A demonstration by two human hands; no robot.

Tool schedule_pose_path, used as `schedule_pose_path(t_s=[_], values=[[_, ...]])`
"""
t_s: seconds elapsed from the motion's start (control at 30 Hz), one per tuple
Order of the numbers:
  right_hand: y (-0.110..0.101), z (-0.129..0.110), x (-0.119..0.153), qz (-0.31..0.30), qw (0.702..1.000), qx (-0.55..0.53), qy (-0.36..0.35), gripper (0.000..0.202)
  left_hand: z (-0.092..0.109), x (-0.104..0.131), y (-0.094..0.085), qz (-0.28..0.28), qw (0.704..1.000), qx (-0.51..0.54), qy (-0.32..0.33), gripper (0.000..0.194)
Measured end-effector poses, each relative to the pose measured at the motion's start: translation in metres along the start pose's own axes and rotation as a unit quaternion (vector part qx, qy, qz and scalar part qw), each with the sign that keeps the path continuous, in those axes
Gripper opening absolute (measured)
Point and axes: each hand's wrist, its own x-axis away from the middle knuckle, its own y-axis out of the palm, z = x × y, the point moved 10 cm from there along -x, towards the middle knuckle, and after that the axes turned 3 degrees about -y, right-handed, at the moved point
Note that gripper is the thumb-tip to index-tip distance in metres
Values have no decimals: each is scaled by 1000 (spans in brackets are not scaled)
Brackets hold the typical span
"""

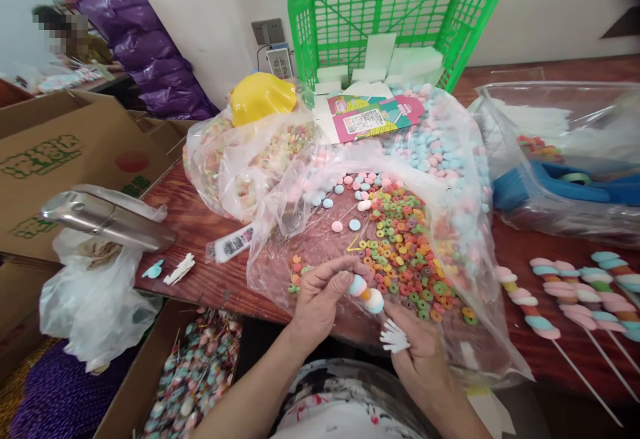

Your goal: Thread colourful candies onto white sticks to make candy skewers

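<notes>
My left hand (pixel 320 292) pinches the upper end of a candy skewer (pixel 369 295) of pale blue, white and orange pieces. Close beside its lower end, my right hand (pixel 420 339) is closed around a bundle of white sticks (pixel 394 337); whether it also grips the skewer's own stick is hidden. Just beyond both hands, ring-shaped candies (pixel 405 245) in red, orange, yellow and green lie heaped on a clear plastic bag (pixel 300 242). Behind them are pink and blue disc-shaped candies (pixel 435 145), a few of them loose nearer to me.
Several finished-looking candy skewers (pixel 570 292) lie at the right, near a clear bin (pixel 590 212). A green basket (pixel 395 15) stands at the back. On the left are a steel flask (pixel 110 215), a cardboard box (pixel 75 145) and, lower down, a box full of wrapped candies (pixel 190 372).
</notes>
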Motion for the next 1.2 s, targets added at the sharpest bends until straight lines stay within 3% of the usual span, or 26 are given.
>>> schedule_pose_path(t_s=[0.07, 0.13, 0.43, 0.63, 0.73, 0.83, 0.9, 0.93, 1.0, 1.03, 1.1, 1.2], values=[[-2, -3, -1, 13, 1000, -21, 0, 34, -4, 0, 2, 16, 997, 76, -25, 29], [-2, -4, -1, 17, 1000, -19, -1, 26, -7, 1, 5, 20, 995, 88, -41, 26], [11, 1, 12, 6, 999, -35, 4, 21, -26, 5, 3, -21, 996, -1, -85, 19], [10, 1, 11, 28, 998, -49, 8, 22, -36, 12, 9, -28, 994, -56, -88, 27], [3, 7, 10, 43, 998, -26, 27, 20, -29, 3, 12, -41, 988, -121, -88, 31], [-12, 21, 7, 71, 995, 7, 76, 17, -6, -30, 4, -48, 975, -210, -54, 42], [-24, 31, 8, 99, 989, 18, 109, 21, 17, -61, -8, -21, 948, -318, 5, 47], [-28, 35, 9, 108, 987, 17, 119, 26, 27, -76, -11, -14, 910, -412, 41, 41], [-31, 41, 13, 116, 985, 9, 127, 33, 32, -97, -10, -29, 784, -613, 94, 25], [-31, 43, 16, 114, 986, 7, 123, 32, 30, -104, -11, -36, 753, -650, 101, 18], [-28, 45, 23, 107, 988, 8, 110, 25, 22, -110, -13, -48, 719, -685, 105, 13], [-25, 49, 30, 100, 990, 1, 100, 17, 16, -109, -10, -59, 709, -695, 108, 14]])
